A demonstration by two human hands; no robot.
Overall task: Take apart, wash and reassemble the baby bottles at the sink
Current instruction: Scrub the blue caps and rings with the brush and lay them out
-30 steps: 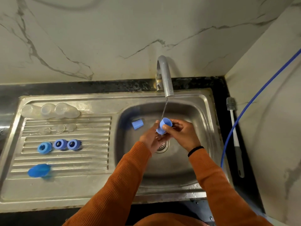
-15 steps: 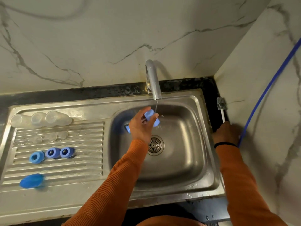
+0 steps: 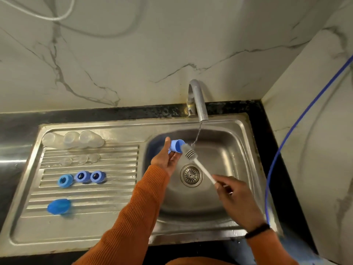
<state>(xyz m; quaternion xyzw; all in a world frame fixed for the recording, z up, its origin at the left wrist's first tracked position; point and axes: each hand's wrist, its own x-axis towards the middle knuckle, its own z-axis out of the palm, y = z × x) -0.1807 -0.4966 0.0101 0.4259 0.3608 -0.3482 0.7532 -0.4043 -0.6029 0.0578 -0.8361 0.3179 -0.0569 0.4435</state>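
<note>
The left hand [image 3: 165, 161] holds a blue cap [image 3: 176, 146] over the basin of the sink [image 3: 225, 131], fingers and thumb curled round its base, the open mouth turned toward the right. The right hand [image 3: 232, 196] grips the white handle of a bottle brush [image 3: 198, 165], fingers wrapped round the lower end; the grey brush head lies just at the cap's mouth, touching or nearly touching its rim. A thin stream of water falls from the tap [image 3: 198, 100] onto the brush head, just beyond the left hand. Below and between the two hands sits the drain strainer [image 3: 191, 175]. Well to the left of the left hand, on the ribbed drainboard, lie three clear bottles [image 3: 72, 139] on their sides at the far edge, three clear teats [image 3: 80, 159] nearer, three blue collar rings [image 3: 82, 177] in a row, and a blue lid [image 3: 58, 206] nearest. To the right of the right hand a blue hose [image 3: 286, 142] runs across the black counter [image 3: 256, 111] and up the wall
</note>
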